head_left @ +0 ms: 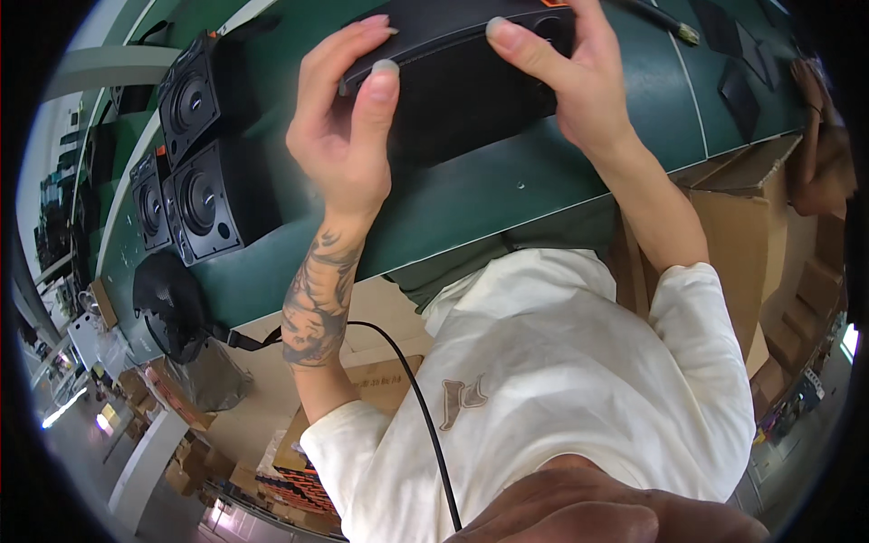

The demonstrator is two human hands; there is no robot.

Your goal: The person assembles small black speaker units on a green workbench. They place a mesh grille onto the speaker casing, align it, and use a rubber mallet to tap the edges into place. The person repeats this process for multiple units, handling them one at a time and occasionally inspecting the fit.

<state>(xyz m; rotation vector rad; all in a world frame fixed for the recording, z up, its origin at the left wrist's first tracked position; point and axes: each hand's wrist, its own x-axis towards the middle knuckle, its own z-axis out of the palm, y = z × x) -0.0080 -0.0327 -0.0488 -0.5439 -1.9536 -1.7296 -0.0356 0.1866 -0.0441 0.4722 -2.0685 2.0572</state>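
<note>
Between my two hands is a black speaker (466, 104), tilted over the green bench near the top of the view. Its upper edge curves, and a bit of orange shows by my right fingers. On its left end, my left hand (348, 113) grips with the thumb on the near face and the fingers over the top. My right hand (584, 77) closes around the other end, thumb pressed on the top edge. The speaker's far side is cut off by the frame. Several similar black speakers (201, 201) with round cones stand to the left of my left hand.
The green bench (507, 190) runs across in front of me. A black mesh-covered thing (167, 294) sits at its left end. Flat dark pieces (740, 101) lie at the far right, near another person's arm (819, 149). A cardboard box (738, 213) stands below the bench edge.
</note>
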